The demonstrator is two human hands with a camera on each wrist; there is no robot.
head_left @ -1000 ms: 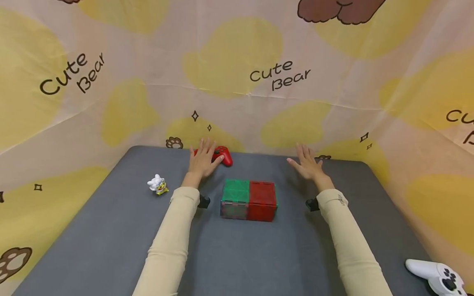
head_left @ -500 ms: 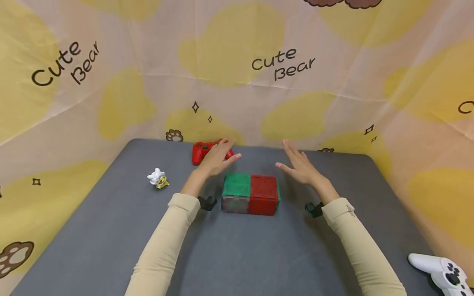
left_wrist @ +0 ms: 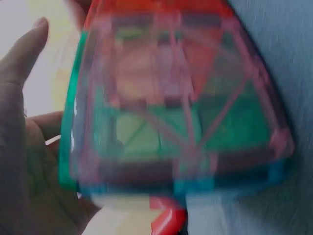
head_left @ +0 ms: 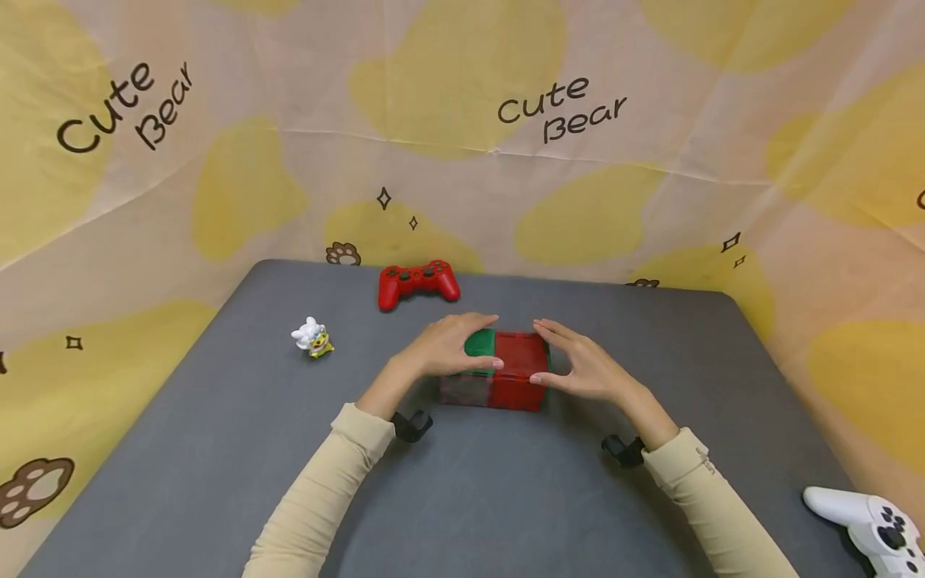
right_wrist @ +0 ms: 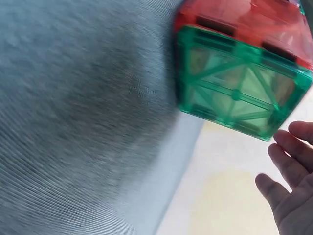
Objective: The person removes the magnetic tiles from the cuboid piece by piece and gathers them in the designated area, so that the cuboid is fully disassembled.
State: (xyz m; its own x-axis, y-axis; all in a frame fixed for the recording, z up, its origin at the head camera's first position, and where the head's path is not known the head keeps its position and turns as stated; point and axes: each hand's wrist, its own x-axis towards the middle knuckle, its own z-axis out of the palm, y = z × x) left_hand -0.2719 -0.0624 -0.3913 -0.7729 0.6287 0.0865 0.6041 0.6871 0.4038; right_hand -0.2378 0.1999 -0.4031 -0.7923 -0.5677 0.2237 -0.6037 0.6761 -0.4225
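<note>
Green-and-red box (head_left: 515,376) on grey table (head_left: 477,490), long axis left-to-right, red end right | left hand (head_left: 446,345) wide over green half | right hand (head_left: 588,367) wide at red end | contact unclear

We can read the words "Cute Bear" (head_left: 562,111) on the printed cloth (head_left: 448,201) standing behind the far edge of the table (head_left: 477,498). We find the same two words, a second "Cute Bear" (head_left: 126,108), on the cloth beyond the table's far left corner. Small dark lettering (head_left: 705,461) stands on the right sleeve's cuff (head_left: 675,461), too tiny for us to make out.
</note>
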